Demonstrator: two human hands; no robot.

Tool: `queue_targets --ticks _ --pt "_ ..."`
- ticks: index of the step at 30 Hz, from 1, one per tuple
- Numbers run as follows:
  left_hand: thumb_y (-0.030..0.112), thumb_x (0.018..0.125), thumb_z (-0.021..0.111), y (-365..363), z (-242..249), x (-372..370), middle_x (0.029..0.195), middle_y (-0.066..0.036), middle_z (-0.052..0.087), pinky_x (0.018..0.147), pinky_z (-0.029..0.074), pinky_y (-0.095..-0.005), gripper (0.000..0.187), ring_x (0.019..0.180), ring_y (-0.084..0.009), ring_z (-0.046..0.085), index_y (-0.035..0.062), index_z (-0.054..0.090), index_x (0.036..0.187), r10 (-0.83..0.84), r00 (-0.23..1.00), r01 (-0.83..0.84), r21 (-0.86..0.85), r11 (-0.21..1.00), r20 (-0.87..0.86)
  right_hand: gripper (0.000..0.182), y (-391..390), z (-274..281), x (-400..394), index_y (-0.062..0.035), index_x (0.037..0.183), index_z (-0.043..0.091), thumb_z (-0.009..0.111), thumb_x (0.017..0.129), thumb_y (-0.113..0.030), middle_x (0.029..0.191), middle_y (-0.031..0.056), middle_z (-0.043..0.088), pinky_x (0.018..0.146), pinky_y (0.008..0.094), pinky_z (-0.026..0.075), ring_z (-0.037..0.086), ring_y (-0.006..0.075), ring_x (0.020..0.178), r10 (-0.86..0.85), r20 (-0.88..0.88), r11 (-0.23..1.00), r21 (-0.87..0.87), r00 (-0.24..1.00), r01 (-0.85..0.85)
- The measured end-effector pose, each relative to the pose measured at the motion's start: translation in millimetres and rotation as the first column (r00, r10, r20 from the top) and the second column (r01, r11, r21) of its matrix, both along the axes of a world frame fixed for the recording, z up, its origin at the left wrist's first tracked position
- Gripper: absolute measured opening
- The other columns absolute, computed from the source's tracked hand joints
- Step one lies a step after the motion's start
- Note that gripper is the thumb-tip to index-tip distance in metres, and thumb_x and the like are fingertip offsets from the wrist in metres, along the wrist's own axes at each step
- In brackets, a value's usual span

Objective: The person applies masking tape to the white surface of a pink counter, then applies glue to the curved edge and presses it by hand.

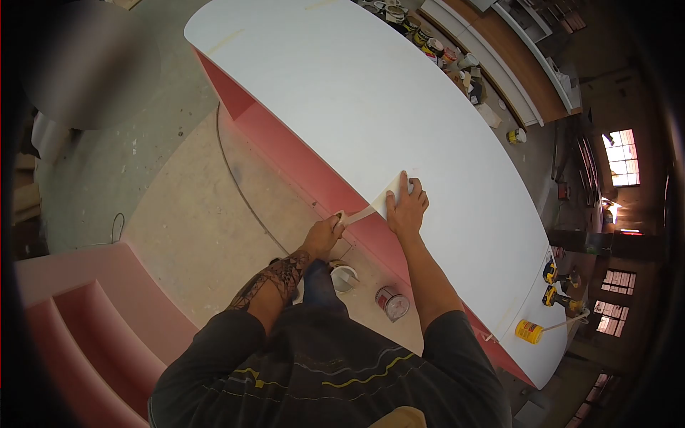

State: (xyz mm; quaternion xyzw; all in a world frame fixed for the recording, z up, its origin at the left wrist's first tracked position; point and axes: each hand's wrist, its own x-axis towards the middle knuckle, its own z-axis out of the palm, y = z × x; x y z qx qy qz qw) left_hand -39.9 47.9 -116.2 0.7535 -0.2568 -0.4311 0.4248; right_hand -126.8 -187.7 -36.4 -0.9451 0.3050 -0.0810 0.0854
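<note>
My left hand (322,238) is closed around a roll of masking tape (341,217), just off the front edge of a long white-topped counter (442,150). From the roll a pale tape strip (365,211) runs up over the edge and onto the white top. My right hand (408,210) rests on the top with its fingers stretched out, the index finger and thumb along the strip. Whether its fingertips pinch the tape is hard to see. Below the top, the counter's side (307,157) is pink.
A paint can (392,303) and a white bucket (344,279) stand on the floor by my legs. A yellow tub (529,331) and yellow-black drills (553,296) sit at the counter's right end. A cable (239,187) crosses the floor; a pink curved piece (107,314) stands at left.
</note>
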Motion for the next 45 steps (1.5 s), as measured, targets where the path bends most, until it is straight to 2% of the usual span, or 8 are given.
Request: queue_targets --ticks 6,9,14,21,26,29,38,45 --pt "0.039 0.112 0.056 -16.6 -27.0 11.6 0.114 -0.027 0.075 0.090 0.058 -0.0505 0.046 0.106 -0.0419 0.074 0.0032 0.059 0.140 0.006 0.992 -0.011 0.035 0.999 0.129 0.090 -3.4 -4.3 -5.3 -0.0083 0.166 0.043 0.071 0.095 -0.056 0.156 0.0216 0.040 0.121 0.0594 0.025 0.040 0.0443 0.132 0.041 0.000 0.998 -0.041 0.999 -0.041" --pt "0.039 0.114 0.054 -9.7 -33.1 16.5 0.125 -0.025 0.074 0.107 0.052 -0.0529 0.052 0.117 -0.0394 0.072 0.0052 0.051 0.153 -0.064 0.998 0.063 0.045 0.997 0.025 0.100 -5.8 -4.0 -5.6 -0.0077 0.167 0.040 0.075 0.090 -0.061 0.157 0.0228 0.037 0.122 0.0595 0.024 0.037 0.0443 0.134 0.053 -0.037 0.998 -0.024 0.998 -0.054" --pt "0.029 0.115 0.048 5.5 -52.6 8.7 0.134 -0.024 0.071 0.134 0.013 -0.0594 0.055 0.134 -0.0367 0.064 0.0084 0.039 0.165 -0.170 0.968 0.183 -0.057 0.981 0.183 0.113 -6.5 0.5 -8.5 -0.0066 0.169 0.033 0.076 0.086 -0.068 0.160 0.0223 0.031 0.124 0.0599 0.021 0.031 0.0455 0.141 0.055 -0.115 0.998 0.027 0.992 -0.052" --pt "0.022 0.110 0.050 25.3 -44.0 15.0 0.133 -0.025 0.068 0.134 0.015 -0.0576 0.059 0.133 -0.0376 0.062 0.0068 0.037 0.166 -0.240 0.929 0.283 -0.124 0.951 0.280 0.117 -9.2 -5.0 -10.1 -0.0068 0.169 0.034 0.076 0.083 -0.074 0.159 0.0228 0.032 0.123 0.0609 0.022 0.031 0.0458 0.139 0.050 -0.088 0.999 0.021 0.995 -0.048" --pt "0.029 0.110 0.050 -2.4 -62.8 16.1 0.114 -0.030 0.072 0.106 0.053 -0.0560 0.042 0.114 -0.0432 0.070 0.0017 0.055 0.141 -0.116 0.972 0.122 -0.015 0.992 0.202 0.116 -9.5 -3.8 -9.3 -0.0073 0.168 0.035 0.078 0.082 -0.072 0.158 0.0224 0.033 0.123 0.0609 0.022 0.032 0.0458 0.139 0.051 -0.075 0.999 0.013 0.996 -0.051" --pt "0.033 0.110 0.050 -10.3 -61.6 9.1 0.104 -0.031 0.073 0.089 0.057 -0.0586 0.040 0.101 -0.0478 0.072 0.0002 0.057 0.133 -0.129 0.971 0.119 0.060 0.991 0.200 0.115 -8.8 -1.8 -6.1 -0.0073 0.167 0.036 0.079 0.081 -0.071 0.158 0.0219 0.033 0.123 0.0609 0.022 0.032 0.0458 0.139 0.044 -0.073 0.999 0.007 0.996 -0.043" --pt "0.027 0.103 0.061 25.2 -69.3 -2.7 0.098 -0.030 0.073 0.087 0.056 -0.0615 0.039 0.092 -0.0493 0.071 -0.0022 0.057 0.128 -0.015 0.954 0.078 -0.199 0.977 0.299 0.116 -4.5 1.8 -5.6 -0.0070 0.166 0.039 0.083 0.078 -0.069 0.157 0.0203 0.035 0.122 0.0601 0.026 0.034 0.0448 0.137 0.013 -0.075 1.000 0.008 0.997 -0.013" --pt "0.022 0.099 0.065 -1.9 -75.8 0.4 0.094 -0.026 0.075 0.087 0.057 -0.0562 0.033 0.088 -0.0465 0.073 0.0003 0.061 0.123 -0.072 0.907 0.058 0.046 0.997 0.415 0.118 -3.3 3.4 -4.5 -0.0073 0.166 0.040 0.084 0.076 -0.068 0.157 0.0196 0.038 0.122 0.0588 0.027 0.036 0.0430 0.136 0.008 -0.082 1.000 -0.014 0.997 -0.009"
